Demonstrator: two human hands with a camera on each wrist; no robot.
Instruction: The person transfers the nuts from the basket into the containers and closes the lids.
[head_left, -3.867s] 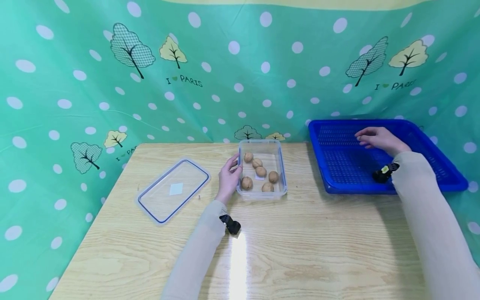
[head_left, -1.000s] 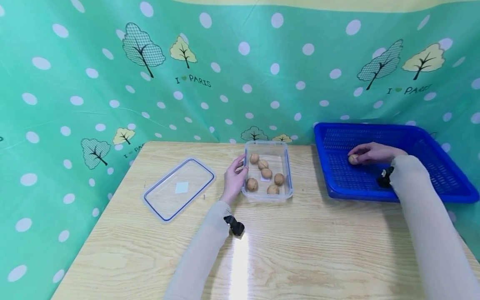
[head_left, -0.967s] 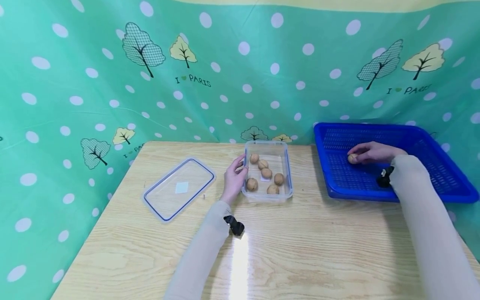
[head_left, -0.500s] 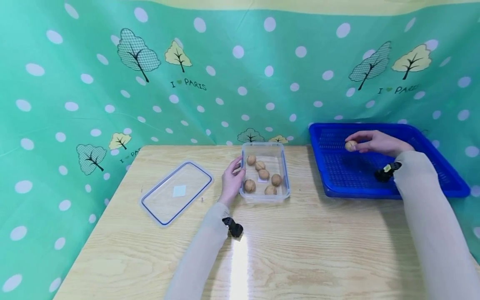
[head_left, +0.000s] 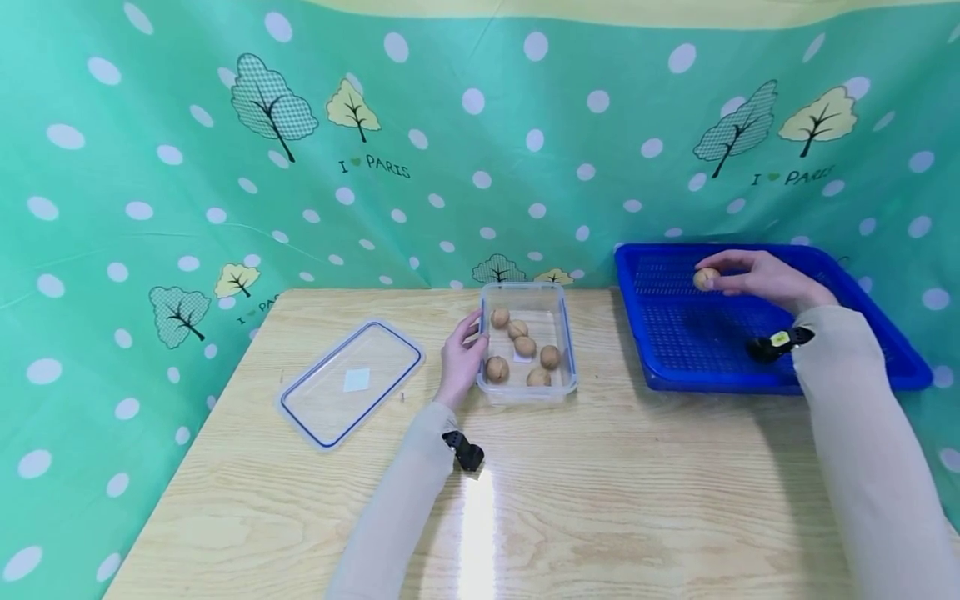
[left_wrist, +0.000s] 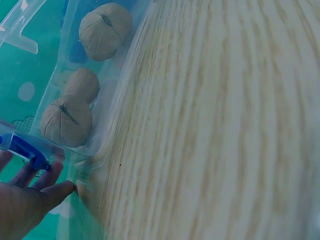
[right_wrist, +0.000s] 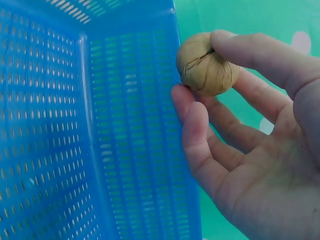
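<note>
My right hand (head_left: pixel 776 279) pinches a walnut (head_left: pixel 705 279) over the blue basket (head_left: pixel 731 379). In the right wrist view the thumb presses one side of the nut (right_wrist: pixel 207 65) while fingertips support it from beneath. The basket's slotted wall (right_wrist: pixel 135 135) is close beside it. At the table's middle, a clear plastic box (head_left: pixel 528 391) without its lid holds several walnuts (head_left: pixel 524 346), spread over its floor. My left hand (head_left: pixel 459 362) rests against the box's left side. The left wrist view has its relaxed fingers touching near a blue-edged corner, with some fingertips behind the plastic.
The box's clear lid (head_left: pixel 375 414), with a blue seal and a pale label (head_left: pixel 357 380), lies flat at the left. Wooden tabletop (head_left: pixel 585 483) runs in front of the box and basket. A green dotted cloth (head_left: pixel 450 125) hangs behind.
At first the right hand was over the basket with nothing visible in it. It then took hold of a walnut near the basket floor and has lifted it. The left hand stays at the box.
</note>
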